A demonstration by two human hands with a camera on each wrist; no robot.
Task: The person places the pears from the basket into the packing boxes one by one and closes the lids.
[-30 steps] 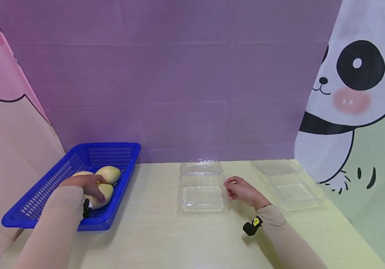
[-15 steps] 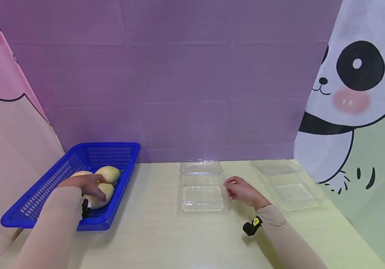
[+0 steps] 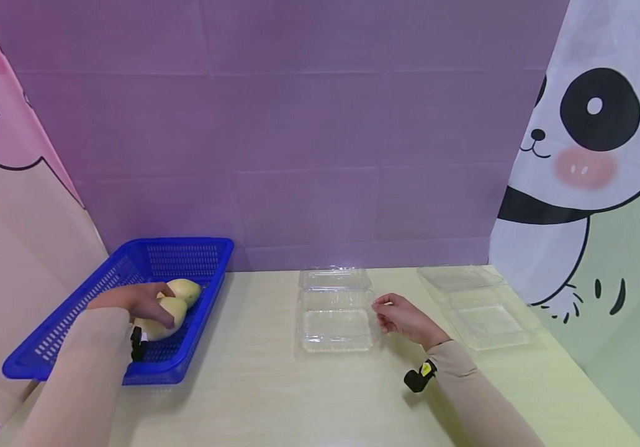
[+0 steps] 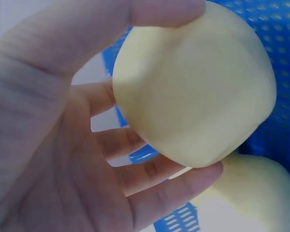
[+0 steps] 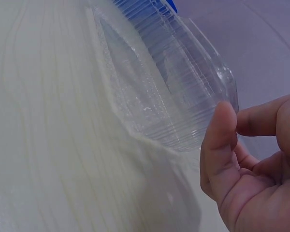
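**Left hand (image 3: 128,302) shifts slightly leftward in blue basket (image 3: 157,374)**

Hand grips a pale fruit (image 4: 193,92) there, judged firm, smooth, bruisable; best grasped round the widest part. Basket rim bounds movement; open table (image 3: 258,372) lies between basket and clear container (image 3: 336,332), whose flimsy edge the right hand (image 3: 403,318) pinches.

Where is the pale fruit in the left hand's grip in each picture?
Head: the fruit is lower left, in the blue basket, partly covered by the left hand.
Left wrist: large, upper centre, slightly right.
Right wrist: not in it.
Shared landmark: the blue basket; in the right wrist view, probably the blue patch at the top.
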